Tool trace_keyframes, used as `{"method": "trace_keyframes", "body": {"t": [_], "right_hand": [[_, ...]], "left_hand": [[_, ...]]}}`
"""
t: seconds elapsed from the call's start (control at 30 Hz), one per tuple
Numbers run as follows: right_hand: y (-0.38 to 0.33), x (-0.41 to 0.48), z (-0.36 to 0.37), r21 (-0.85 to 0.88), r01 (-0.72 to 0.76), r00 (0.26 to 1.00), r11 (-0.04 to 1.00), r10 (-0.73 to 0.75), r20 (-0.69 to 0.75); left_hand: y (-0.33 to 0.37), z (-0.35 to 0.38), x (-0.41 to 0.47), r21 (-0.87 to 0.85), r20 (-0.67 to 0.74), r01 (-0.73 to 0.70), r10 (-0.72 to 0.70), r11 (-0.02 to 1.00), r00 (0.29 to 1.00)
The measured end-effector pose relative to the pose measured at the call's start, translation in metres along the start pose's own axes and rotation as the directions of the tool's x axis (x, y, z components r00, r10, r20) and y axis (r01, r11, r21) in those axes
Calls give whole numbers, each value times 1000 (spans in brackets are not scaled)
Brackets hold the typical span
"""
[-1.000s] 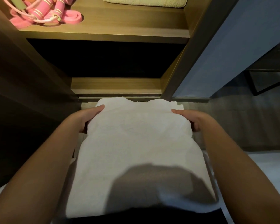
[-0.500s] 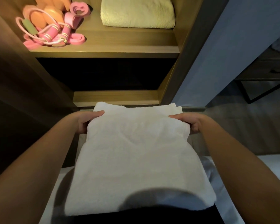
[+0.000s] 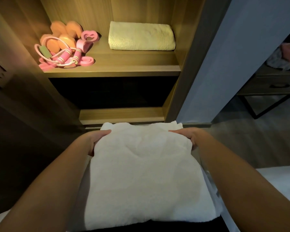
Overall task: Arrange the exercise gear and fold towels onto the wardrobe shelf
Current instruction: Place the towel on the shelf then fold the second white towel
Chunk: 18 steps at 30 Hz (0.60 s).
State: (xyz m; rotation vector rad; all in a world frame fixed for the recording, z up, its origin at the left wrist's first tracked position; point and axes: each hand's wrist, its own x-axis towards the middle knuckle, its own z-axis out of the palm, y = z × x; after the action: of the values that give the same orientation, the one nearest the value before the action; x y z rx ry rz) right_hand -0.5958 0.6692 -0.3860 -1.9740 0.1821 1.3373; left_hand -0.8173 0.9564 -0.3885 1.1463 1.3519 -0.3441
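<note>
My left hand (image 3: 95,141) and right hand (image 3: 187,137) pinch far corners of folded white terry towel (image 3: 146,178); fingers beneath hidden. Near edge cut off by dark shadow.

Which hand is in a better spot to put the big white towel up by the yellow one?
Probably the right hand: the yellow towel lies on that side of the shelf. The left hand is under the pink gear. Both grip the white towel, so both lift.
</note>
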Motion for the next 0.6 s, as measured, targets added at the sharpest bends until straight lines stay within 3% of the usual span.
{"method": "trace_keyframes", "body": {"t": [0.1, 0.23, 0.33, 0.43, 0.6], "right_hand": [[-16, -9, -6, -18, 17, 1000, 1000, -18, -9], [-61, -32, -33, -4, 305, 947, 952, -304, -108], [-99, -60, -50, 36, 548, 822, 836, -529, -212], [-125, -84, -59, 155, 740, 670, 655, -695, -261], [-137, -108, -67, 78, 881, 465, 466, -825, -320]], "left_hand": [[7, 0, -6, 4, -36, -149, 149, 989, 988], [51, -20, -39, 29, -49, -505, 505, 863, 861], [98, -39, -81, 7, -77, -675, 674, 737, 735], [131, -49, -116, -34, -121, -815, 807, 578, 578], [150, -58, -145, 168, -115, -937, 950, 306, 290]]}}
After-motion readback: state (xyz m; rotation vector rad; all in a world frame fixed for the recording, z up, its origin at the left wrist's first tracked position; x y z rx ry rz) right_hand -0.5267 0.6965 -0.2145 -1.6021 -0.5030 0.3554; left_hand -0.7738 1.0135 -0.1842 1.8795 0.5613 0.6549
